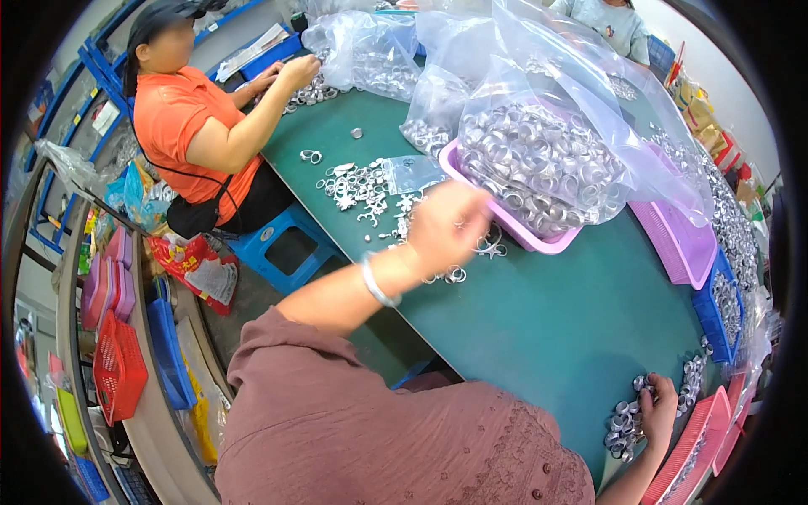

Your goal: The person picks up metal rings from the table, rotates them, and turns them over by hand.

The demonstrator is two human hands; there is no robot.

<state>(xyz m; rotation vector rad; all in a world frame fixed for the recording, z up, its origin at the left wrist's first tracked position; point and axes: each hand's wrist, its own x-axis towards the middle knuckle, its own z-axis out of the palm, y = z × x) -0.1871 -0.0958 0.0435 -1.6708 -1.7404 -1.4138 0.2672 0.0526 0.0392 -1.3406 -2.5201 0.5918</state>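
Right fingers [664,390] are touching rings [623,431], likely light, stiff, best pinched by rims; left fingers [474,204] are blurring, both grips unclear.

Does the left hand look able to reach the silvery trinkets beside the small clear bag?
Probably yes: the silvery trinkets lie uncovered on the green table near the left hand, though blur hides whether its grip is free.

Here is a workshop. On the green table [539,320], metal rings [729,210] crowd the right edge; a worker [189,122] sits at the left.
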